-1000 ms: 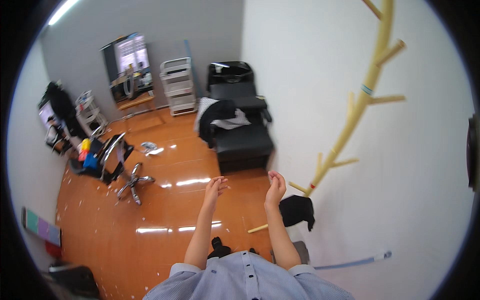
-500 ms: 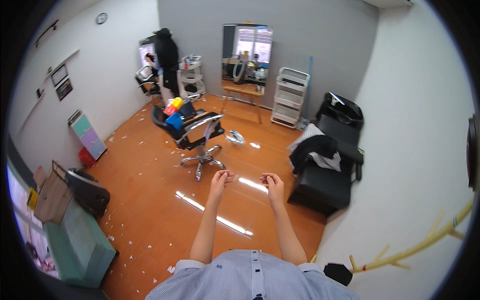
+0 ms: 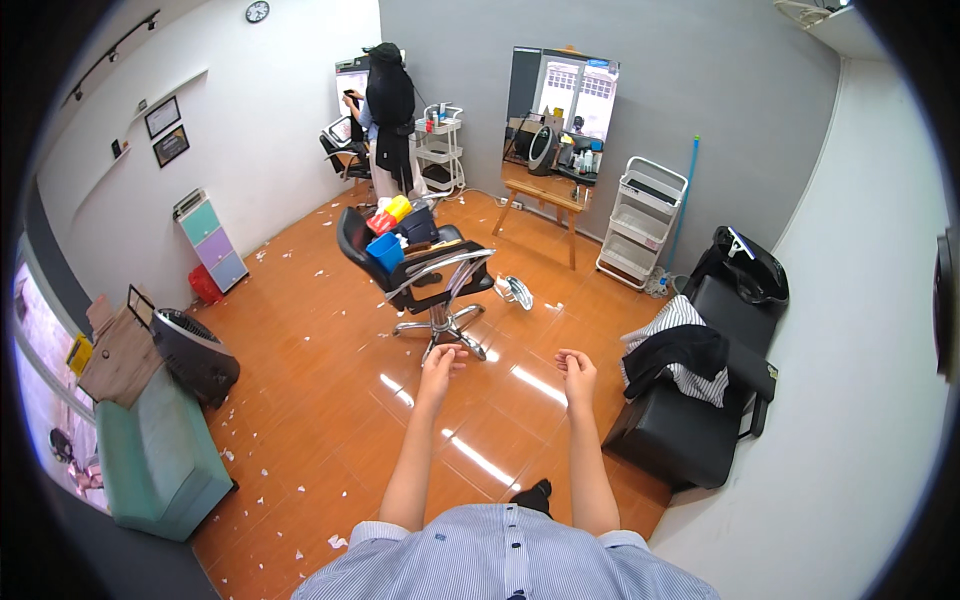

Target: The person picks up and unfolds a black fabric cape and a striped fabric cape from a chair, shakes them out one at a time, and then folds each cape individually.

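Over the last second the view has swung left, revealing a green sofa (image 3: pixel 172 455) and far wall clock (image 3: pixel 258 12); right hand (image 3: pixel 577 378) now farther from left hand (image 3: pixel 441 373).

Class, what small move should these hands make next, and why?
Probably a short step toward the chair: the left hand and right hand look empty, and the chair, loaded with a blue container, stands ahead, beyond them.

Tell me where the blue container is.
In the head view, the blue container is left of centre on the black swivel chair, beside a red item and beyond the left hand.
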Motion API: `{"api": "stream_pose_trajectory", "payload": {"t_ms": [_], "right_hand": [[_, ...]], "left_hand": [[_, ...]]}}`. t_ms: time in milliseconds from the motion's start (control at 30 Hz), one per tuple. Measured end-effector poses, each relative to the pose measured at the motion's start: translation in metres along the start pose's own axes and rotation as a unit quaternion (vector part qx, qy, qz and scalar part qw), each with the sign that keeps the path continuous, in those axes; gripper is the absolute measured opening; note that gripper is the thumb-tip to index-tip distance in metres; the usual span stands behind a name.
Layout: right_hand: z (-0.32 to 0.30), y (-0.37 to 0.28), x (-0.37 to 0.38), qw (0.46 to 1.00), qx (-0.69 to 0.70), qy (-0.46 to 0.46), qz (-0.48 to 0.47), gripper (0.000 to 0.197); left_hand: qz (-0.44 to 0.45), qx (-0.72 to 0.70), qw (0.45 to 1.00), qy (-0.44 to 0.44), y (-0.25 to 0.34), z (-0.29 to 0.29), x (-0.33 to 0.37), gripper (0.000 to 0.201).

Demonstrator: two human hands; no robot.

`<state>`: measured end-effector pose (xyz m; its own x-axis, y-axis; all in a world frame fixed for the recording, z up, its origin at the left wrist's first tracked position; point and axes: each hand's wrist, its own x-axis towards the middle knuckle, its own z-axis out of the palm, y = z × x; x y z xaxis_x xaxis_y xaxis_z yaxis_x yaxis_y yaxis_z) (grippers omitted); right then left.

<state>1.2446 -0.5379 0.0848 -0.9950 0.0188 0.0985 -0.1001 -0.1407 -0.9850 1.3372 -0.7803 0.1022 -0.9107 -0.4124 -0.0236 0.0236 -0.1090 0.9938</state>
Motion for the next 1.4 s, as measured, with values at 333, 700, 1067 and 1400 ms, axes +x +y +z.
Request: {"api": "stream_pose_trajectory", "payload": {"t_ms": [333,700,1067,1400], "right_hand": [[-0.096,-0.004,0.18,0.997,-0.026,0.073,-0.005,0.021],[-0.257,0.046,0.294,0.962,-0.029,0.264,0.06,0.021],[-0.4,0.182,0.361,0.895,-0.028,0.418,0.155,0.017],[-0.458,0.248,0.423,0.762,-0.036,0.534,0.364,0.077]], "left_hand": [[-0.025,-0.035,0.997,-0.066,-0.016,0.158,0.164,0.022],[-0.074,0.003,0.97,-0.234,-0.099,0.36,0.276,0.021],[-0.128,0.046,0.9,-0.413,-0.267,0.563,0.358,0.019],[-0.071,0.14,0.837,-0.524,-0.374,0.685,0.4,0.033]]}}
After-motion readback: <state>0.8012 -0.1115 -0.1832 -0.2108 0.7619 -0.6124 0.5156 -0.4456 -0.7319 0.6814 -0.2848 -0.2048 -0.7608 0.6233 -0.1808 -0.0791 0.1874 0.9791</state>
